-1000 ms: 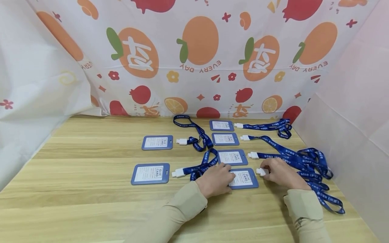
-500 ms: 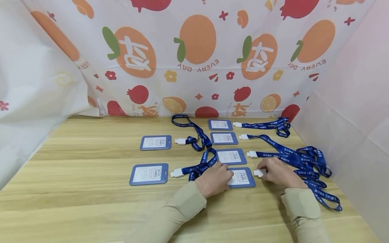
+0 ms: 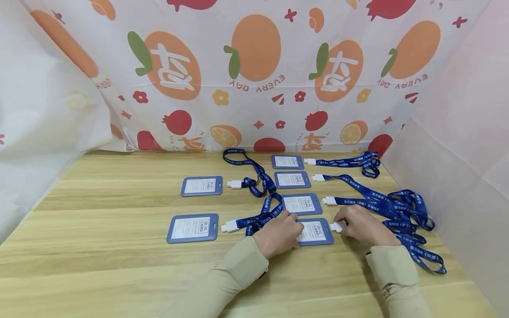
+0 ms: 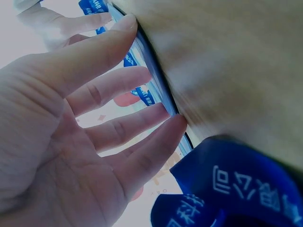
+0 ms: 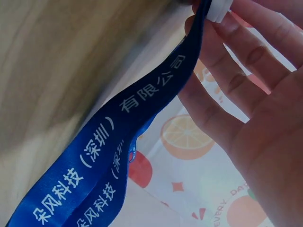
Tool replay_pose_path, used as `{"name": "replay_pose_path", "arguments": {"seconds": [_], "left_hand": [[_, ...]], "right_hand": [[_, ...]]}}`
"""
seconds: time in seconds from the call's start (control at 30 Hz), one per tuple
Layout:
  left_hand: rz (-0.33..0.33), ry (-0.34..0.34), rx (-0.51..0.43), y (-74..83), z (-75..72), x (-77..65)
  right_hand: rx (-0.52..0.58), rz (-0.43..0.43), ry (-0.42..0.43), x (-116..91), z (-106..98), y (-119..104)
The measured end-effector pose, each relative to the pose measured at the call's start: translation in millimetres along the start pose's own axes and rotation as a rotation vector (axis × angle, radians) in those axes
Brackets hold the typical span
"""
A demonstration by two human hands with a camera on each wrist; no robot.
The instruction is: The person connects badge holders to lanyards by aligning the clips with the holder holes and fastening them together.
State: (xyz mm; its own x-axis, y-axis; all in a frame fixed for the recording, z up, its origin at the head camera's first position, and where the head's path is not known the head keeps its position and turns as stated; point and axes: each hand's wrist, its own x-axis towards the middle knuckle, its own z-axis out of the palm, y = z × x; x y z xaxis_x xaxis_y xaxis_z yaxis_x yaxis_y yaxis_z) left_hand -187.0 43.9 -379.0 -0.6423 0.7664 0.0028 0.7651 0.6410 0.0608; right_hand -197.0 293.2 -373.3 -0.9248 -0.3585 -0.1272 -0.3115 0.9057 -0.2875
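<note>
My left hand point(image 3: 278, 234) holds the left end of the nearest blue ID badge holder point(image 3: 314, 232), thumb at its near edge and fingers at its far edge. In the left wrist view, the fingertips rest along the thin edge of the holder point(image 4: 158, 78). Opposite it, my right hand point(image 3: 363, 224) pinches the white clip point(image 3: 338, 227) of a blue lanyard, right at the holder's slotted end. From that clip the printed lanyard point(image 5: 142, 101) runs past the palm in the right wrist view. The fingertips' far side is hidden there.
Behind lie more badge holders point(image 3: 301, 203), each with a clip and lanyard point(image 3: 354, 201) to its right. Two others point(image 3: 192, 228) point(image 3: 202, 186) lie left, facing lanyards point(image 3: 258, 219). A fruit-print curtain point(image 3: 254, 97) backs the wooden table point(image 3: 99, 274); a pale sheet point(image 3: 457, 190) hangs right.
The nearest badge holder and the clip have shifted slightly left together against the row behind. Both hands keep their holds, and the head view has moved a little.
</note>
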Motion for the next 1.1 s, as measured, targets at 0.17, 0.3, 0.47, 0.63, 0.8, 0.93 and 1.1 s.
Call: {"name": "replay_pose_path", "arguments": {"seconds": [0.17, 0.3, 0.47, 0.63, 0.8, 0.93, 1.1], "left_hand": [[0.015, 0.013, 0.004, 1.5, 0.7, 0.8], [0.026, 0.009, -0.012, 1.4, 0.1, 0.7], [0.006, -0.019, -0.035, 0.1, -2.8, -0.2], [0.019, -0.012, -0.013, 0.4, -2.5, 0.1], [0.023, -0.002, 0.003, -0.2, -1.6, 1.2], [0.028, 0.002, 0.008, -0.8, -1.6, 2.6], [0.028, -0.006, -0.004, -1.0, -2.2, 3.7]], "right_hand": [[-0.009, 0.008, -0.005, -1.2, -0.1, -1.9], [0.004, 0.023, -0.013, -2.3, 0.2, -4.4], [0.0, -0.005, -0.014, -0.8, -0.3, -6.2], [-0.005, 0.0, -0.03, 0.4, -0.8, -7.7], [-0.013, -0.013, -0.032, 1.4, 0.8, -7.8], [-0.02, -0.022, -0.023, 2.1, -0.9, -8.8], [-0.034, -0.024, -0.03, 3.8, -1.2, -9.9]]}}
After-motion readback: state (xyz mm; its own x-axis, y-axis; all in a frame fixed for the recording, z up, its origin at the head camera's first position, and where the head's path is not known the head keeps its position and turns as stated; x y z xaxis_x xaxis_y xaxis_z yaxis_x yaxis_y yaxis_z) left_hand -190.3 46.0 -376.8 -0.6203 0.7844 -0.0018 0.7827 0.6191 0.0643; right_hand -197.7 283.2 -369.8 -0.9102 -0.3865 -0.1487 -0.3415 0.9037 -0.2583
